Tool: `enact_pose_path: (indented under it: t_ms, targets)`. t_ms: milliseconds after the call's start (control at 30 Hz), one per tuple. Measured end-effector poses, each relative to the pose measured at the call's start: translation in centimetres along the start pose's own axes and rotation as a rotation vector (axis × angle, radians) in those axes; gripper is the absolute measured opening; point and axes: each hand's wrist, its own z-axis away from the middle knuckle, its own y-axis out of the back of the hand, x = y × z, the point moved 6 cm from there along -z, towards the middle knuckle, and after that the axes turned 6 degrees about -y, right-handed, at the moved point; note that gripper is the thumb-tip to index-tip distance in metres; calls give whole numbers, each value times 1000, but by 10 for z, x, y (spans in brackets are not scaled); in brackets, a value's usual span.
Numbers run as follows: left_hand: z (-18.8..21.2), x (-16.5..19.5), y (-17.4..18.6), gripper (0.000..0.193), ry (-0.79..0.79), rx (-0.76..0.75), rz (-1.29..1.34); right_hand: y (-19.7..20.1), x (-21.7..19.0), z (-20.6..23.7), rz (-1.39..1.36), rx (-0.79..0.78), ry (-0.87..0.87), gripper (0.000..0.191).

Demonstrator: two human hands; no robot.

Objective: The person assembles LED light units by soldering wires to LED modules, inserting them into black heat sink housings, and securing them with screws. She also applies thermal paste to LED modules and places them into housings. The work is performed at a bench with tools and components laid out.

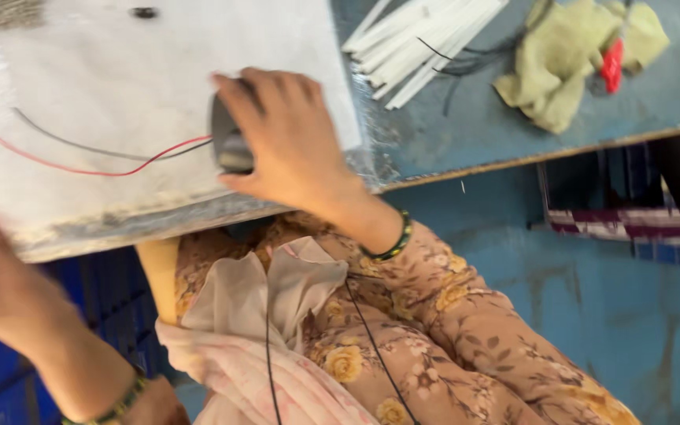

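dark part (pixel 228 145) under right hand (pixel 289 142); white strips (pixel 419 43) near.

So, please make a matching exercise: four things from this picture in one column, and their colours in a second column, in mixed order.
Things:
1. small part under the right hand
2. cloth
3. strips
4. clip

Colours:
A. white
B. red
C. dark grey
D. yellowish green

Pairs: 1-C, 2-D, 3-A, 4-B
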Motion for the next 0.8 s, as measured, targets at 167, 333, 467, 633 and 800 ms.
enact_pose_path:
  t_ms: [167,333,467,633,800]
  targets:
    - [59,38,-130,49,352,-656,549,-11,5,15,5,36,-16,103]
    - [35,49,-170,35,375,-471,630,0,5,20,-53,44,4,104]
    - [30,51,-175,23,368,-391,651,14,18,27,-106,49,2,101]
    - [10,59,-161,22,319,-375,695,25,45,34,-210,135,-28,94]
    - [25,93,-178,29,198,-562,435,23,52,43,-295,183,-65,94]
